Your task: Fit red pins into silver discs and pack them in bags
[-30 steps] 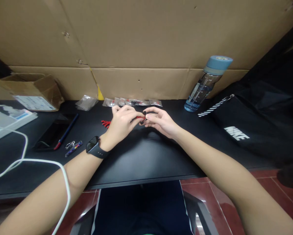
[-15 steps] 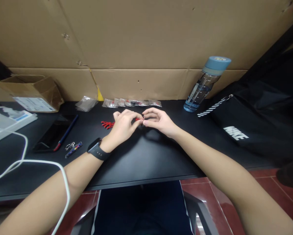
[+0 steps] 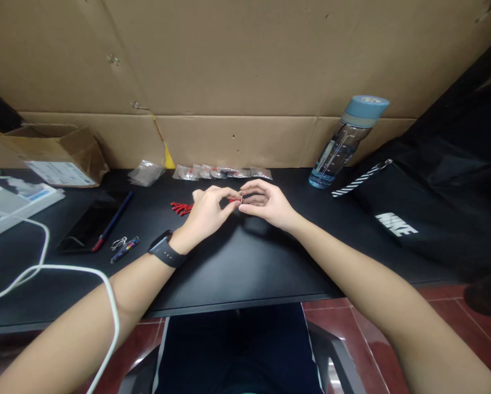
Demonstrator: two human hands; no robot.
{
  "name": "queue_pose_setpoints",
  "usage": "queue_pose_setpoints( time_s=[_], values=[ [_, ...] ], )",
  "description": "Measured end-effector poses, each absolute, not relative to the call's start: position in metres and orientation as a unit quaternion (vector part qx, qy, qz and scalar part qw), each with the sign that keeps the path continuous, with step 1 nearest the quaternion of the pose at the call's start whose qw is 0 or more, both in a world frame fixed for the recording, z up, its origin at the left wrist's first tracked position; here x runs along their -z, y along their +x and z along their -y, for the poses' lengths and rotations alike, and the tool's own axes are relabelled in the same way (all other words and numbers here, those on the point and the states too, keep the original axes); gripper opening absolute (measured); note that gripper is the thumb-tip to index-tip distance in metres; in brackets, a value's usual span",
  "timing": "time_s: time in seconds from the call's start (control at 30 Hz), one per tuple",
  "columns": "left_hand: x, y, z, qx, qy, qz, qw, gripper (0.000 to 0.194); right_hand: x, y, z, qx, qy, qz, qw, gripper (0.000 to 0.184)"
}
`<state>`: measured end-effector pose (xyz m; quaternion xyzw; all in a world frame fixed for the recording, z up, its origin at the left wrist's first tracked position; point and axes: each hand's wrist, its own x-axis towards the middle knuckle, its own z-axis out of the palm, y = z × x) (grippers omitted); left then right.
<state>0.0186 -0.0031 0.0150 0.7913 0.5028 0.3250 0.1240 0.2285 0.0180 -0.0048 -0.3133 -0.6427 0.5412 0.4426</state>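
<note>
My left hand (image 3: 211, 209), with a dark watch on its wrist, pinches a small piece of red cord (image 3: 233, 200) between thumb and forefinger. Opposite it, my right hand (image 3: 273, 207) is curled, its thumb and fingertips closed on a thin metal ring (image 3: 241, 198) seen nearly edge-on. The fingertips of both hands meet just above the black table, and they partly hide the cord and the ring. Several red cord ends (image 3: 181, 208) fan out on the table left of my left hand; whether they join the held piece is hidden.
Small clear packets (image 3: 221, 173) line the cardboard wall, beside a stack of plastic bags (image 3: 146, 173). A water bottle (image 3: 339, 148) and black bag (image 3: 418, 213) stand right. Left are a carton (image 3: 60, 156), phone (image 3: 92, 221), keychain (image 3: 124, 249) and white cable (image 3: 77, 268) crossing my forearm.
Both hands keep nearly the same pose at the cord and ring. The ring's edge shows slightly more clearly between the fingertips, and the whole view has shifted a little.
</note>
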Motion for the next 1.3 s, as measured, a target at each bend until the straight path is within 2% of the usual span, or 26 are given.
queue_pose_setpoints(
  time_s=[0.3,0.57,0.83,1.3],
  values=[
    [-0.017,0.019,0.006,-0.293,0.805,-0.505,0.106,0.017,0.003,0.229,-0.016,-0.507,-0.307,0.675,0.439,0.053],
    [-0.014,0.020,0.004,-0.244,0.801,-0.527,0.148,0.018,-0.006,0.233,-0.010,-0.305,-0.291,0.817,0.394,0.046],
    [-0.011,0.014,-0.004,-0.329,0.788,-0.486,0.186,0.021,-0.002,0.233,-0.015,-0.377,-0.295,0.770,0.422,0.050],
    [-0.005,0.011,-0.008,-0.329,0.796,-0.470,0.192,0.023,0.000,0.231,-0.016,-0.404,-0.292,0.755,0.427,0.052]
  ],
)
